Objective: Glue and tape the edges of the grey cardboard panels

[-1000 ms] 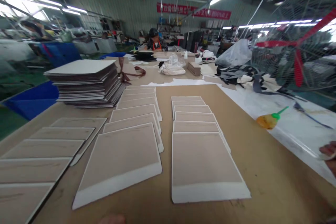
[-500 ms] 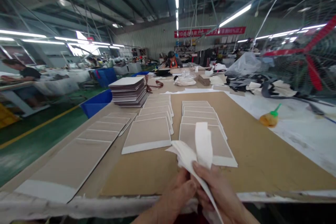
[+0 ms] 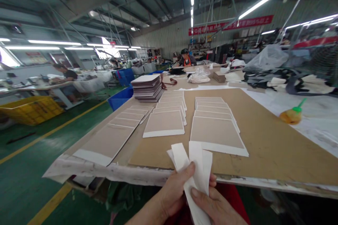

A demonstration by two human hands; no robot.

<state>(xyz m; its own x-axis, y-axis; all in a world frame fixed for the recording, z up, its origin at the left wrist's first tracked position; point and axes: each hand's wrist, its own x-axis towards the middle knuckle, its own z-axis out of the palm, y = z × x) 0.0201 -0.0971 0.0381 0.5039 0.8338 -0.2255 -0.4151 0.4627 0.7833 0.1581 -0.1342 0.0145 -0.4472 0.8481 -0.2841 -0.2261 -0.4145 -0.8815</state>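
Several white strips (image 3: pixel 198 168), fanned out at their top ends, are held between my two hands just off the table's front edge. My left hand (image 3: pixel 175 188) pinches them from the left, its thumb lying across the strips. Lower down, my right hand (image 3: pixel 211 200) grips the same bundle with its thumb on top; some of its fingers are hidden behind. Beyond the hands, beige panels with white borders lie overlapped in rows: a right row (image 3: pixel 216 132), a middle row (image 3: pixel 165 123) and a left row (image 3: pixel 105 140).
A tall stack of panels (image 3: pixel 146 89) stands at the table's far left, beside a blue bin (image 3: pixel 120 98). To the right lies a bottle with a green nozzle (image 3: pixel 292 115). Dark fabric scraps (image 3: pixel 280 81) are heaped behind it. A person (image 3: pixel 187 58) sits at the far end.
My view has swung left, so the table's contents appear further right. My hands have shifted on the strips; the left thumb now presses across them, and the strips' fanned ends have changed arrangement.
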